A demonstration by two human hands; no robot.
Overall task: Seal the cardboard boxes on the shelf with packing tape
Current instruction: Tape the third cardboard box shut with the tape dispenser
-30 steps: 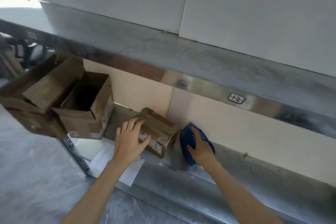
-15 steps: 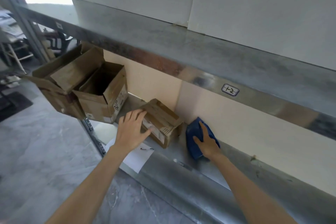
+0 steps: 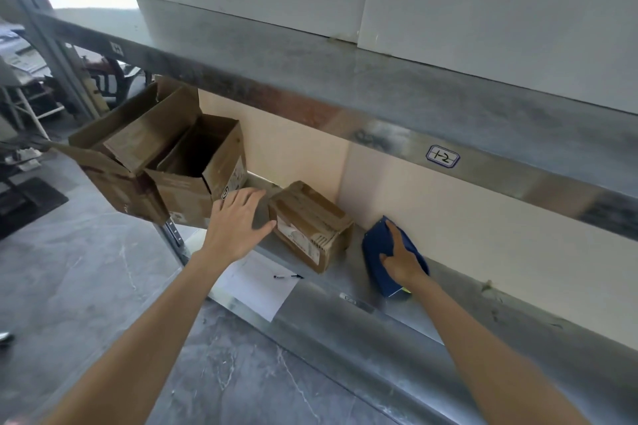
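While my left hand (image 3: 234,228) hovers fingers wide, thumb tip at the small closed box (image 3: 310,224) near the front edge of the shelf (image 3: 345,290), my right hand (image 3: 402,260) grips the blue tape dispenser (image 3: 376,245) just right of it.

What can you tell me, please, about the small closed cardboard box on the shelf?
The small cardboard box is brown card, its top flaps folded shut and seemingly taped along the seam. A white label, unreadable, sits on its near side. It stands skewed on the metal shelf, near the beige back panel. The left hand reaches its left corner with the thumb; contact is unclear. The blue tape dispenser lies apart on its right.
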